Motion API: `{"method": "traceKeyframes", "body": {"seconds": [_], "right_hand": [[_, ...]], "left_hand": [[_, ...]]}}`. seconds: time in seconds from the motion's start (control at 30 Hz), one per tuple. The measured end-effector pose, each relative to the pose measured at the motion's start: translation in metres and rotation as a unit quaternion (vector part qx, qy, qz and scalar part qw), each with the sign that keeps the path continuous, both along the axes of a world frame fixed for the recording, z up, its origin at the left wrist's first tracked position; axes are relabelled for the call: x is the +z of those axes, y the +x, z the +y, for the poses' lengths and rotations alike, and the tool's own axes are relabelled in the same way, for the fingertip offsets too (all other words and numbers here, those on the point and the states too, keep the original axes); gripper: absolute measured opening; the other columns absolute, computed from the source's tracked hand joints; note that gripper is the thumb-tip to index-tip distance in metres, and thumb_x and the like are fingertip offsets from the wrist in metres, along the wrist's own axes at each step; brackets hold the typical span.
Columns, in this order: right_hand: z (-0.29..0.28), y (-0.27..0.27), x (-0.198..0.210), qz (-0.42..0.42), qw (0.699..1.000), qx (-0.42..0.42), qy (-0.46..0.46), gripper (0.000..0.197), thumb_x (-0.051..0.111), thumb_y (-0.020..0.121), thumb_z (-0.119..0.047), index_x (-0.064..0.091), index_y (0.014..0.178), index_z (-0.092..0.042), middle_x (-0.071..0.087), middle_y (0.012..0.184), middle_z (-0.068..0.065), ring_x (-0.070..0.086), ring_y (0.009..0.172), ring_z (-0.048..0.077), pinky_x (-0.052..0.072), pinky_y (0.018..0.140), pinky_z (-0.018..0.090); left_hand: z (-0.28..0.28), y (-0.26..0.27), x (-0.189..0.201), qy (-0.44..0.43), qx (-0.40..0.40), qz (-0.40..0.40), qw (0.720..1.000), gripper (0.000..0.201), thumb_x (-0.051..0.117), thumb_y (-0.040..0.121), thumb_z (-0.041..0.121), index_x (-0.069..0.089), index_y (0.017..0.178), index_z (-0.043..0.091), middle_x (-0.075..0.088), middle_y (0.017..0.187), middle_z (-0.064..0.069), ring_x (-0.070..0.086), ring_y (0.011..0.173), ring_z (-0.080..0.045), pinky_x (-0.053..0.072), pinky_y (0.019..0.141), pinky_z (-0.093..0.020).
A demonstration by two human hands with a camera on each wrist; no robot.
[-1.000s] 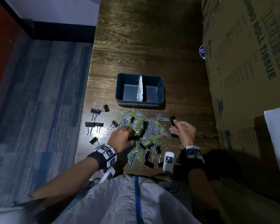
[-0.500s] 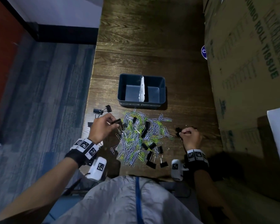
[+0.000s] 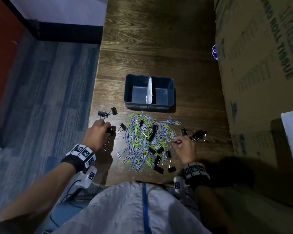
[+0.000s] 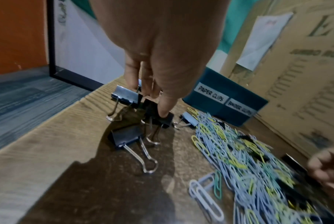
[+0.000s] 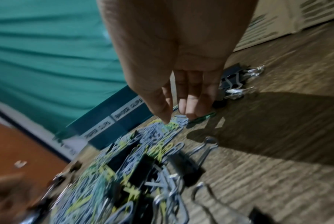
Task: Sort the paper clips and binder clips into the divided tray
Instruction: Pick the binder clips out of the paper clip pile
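On the table: we see a dark wooden top (image 3: 159, 48) with everything laid out before us.
Tray: our blue divided tray (image 3: 171, 92) sits past the pile, white divider upright; its front labels read PAPER CLIPS on the left, BINDER CLIPS on the right. Both halves look bare.
Paper clips: a heap of blue and yellow-green paper clips (image 3: 142, 142) lies between our hands, just this side of the tray, with black clips mixed in.
Left hand: our left hand (image 3: 96, 135) is at the pile's left, fingers (image 4: 164, 106) pinching a black binder clip (image 4: 165, 119) against the table; more lie beside it.
Right hand: our right hand (image 3: 184, 146) hovers at the pile's right edge, fingers (image 5: 189, 106) hanging loosely bent; we cannot tell whether they grasp anything.
Gathered clips: a small cluster of binder clips (image 3: 197, 135) rests just beyond that hand.
Right side: cardboard boxes (image 3: 260, 65) stand along the table.
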State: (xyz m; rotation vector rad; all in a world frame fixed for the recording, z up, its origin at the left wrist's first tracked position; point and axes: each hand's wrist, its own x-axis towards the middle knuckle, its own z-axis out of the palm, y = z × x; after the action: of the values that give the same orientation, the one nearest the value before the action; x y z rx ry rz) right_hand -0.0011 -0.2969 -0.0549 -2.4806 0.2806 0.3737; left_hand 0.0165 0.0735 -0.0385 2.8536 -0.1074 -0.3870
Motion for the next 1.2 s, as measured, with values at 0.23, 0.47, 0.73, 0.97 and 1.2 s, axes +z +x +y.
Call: {"method": "traceKeyframes", "body": {"seconds": [0.23,0.47,0.73,0.97,1.2], "right_hand": [[0.017,-0.007,-0.005,0.104,0.990,0.084,-0.039,0.030,0.080,0.079,-0.019,0.064,0.104,-0.024,0.054,0.122,-0.005,0.057,0.108,0.017,0.053,0.092,0.037],[0.016,-0.015,-0.008,0.097,0.986,0.112,-0.078,0.036,0.082,0.078,-0.018,0.066,0.108,-0.026,0.053,0.122,-0.006,0.060,0.102,0.016,0.058,0.084,0.037],[0.021,-0.021,-0.010,0.081,0.988,0.101,-0.084,0.020,0.078,0.081,-0.010,0.067,0.090,-0.024,0.056,0.118,-0.005,0.062,0.094,0.014,0.059,0.077,0.034],[0.022,-0.028,-0.012,0.054,0.993,0.023,-0.102,0.021,0.077,0.080,-0.032,0.062,0.095,-0.030,0.052,0.121,-0.001,0.058,0.104,0.020,0.059,0.074,0.042],[0.024,-0.022,-0.006,0.078,0.993,0.023,-0.088,0.029,0.081,0.078,-0.012,0.059,0.076,-0.031,0.068,0.102,-0.003,0.065,0.082,0.015,0.060,0.070,0.035]], "left_hand": [[-0.029,0.001,0.002,0.127,-0.190,0.029,0.973,0.063,0.058,0.093,0.028,0.028,0.149,0.022,0.040,0.144,-0.009,0.042,0.126,-0.027,0.036,0.105,-0.041],[-0.031,0.003,0.002,0.151,-0.112,0.001,0.982,0.040,0.059,0.091,0.028,0.053,0.128,0.013,0.056,0.124,-0.009,0.048,0.112,-0.028,0.041,0.094,-0.042],[-0.101,0.038,-0.004,-0.015,-0.135,0.042,0.990,0.069,0.072,0.081,0.018,0.039,0.142,0.018,0.044,0.138,-0.012,0.051,0.117,-0.027,0.051,0.095,-0.040],[-0.126,0.052,-0.013,-0.039,-0.109,0.066,0.991,0.052,0.067,0.079,-0.002,0.049,0.125,0.015,0.044,0.129,-0.011,0.055,0.104,-0.027,0.055,0.076,-0.031],[-0.131,0.049,-0.014,-0.141,-0.067,0.068,0.985,0.020,0.055,0.090,-0.003,0.058,0.101,0.014,0.055,0.095,0.000,0.056,0.072,-0.016,0.046,0.058,-0.022]]}}
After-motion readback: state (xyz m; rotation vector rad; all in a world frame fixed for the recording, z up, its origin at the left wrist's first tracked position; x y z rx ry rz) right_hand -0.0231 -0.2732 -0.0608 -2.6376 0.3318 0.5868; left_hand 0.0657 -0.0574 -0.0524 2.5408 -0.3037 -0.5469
